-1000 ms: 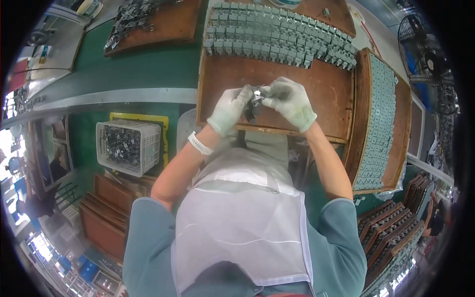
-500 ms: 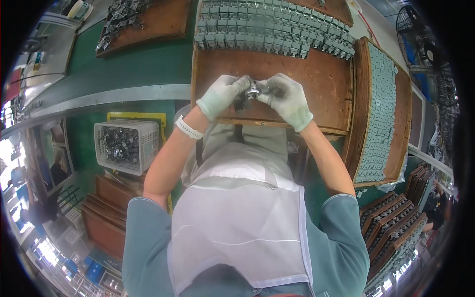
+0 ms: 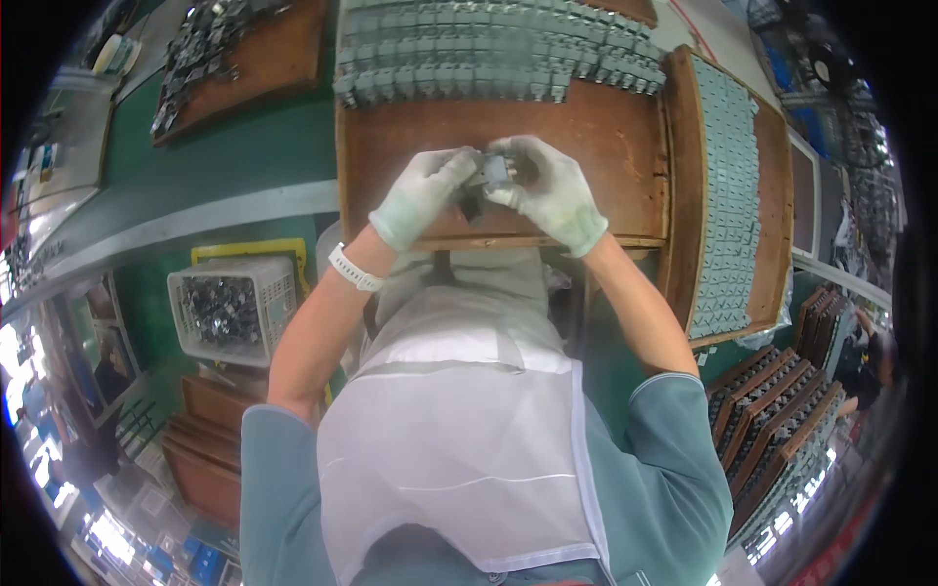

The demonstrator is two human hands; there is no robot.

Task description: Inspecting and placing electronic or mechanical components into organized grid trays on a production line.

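Both hands wear whitish gloves and meet over the front of a wooden tray (image 3: 601, 161). Between them is a small grey metal part (image 3: 496, 171), with a flat face showing. My left hand (image 3: 422, 198) is closed on its left side, thumb and fingers pinched together. On the other side my right hand (image 3: 555, 192) grips the part with curled fingers. A dark piece (image 3: 471, 207) shows under the left fingertips; whether it belongs to the part I cannot tell. Similar grey metal parts (image 3: 454, 73) stand in close rows across the tray's far half.
To the right, a second wooden tray (image 3: 769, 210) holds rows of flat grey parts. A wooden board (image 3: 278, 73) with loose metal pieces lies far left. A white plastic basket (image 3: 278, 293) of metal pieces stands lower left. Stacked trays (image 3: 767, 410) fill the lower right.
The metal part has turned between my hands, so a flat grey face shows instead of a shiny one. The whole view has shifted, moving the trays leftward in the picture.
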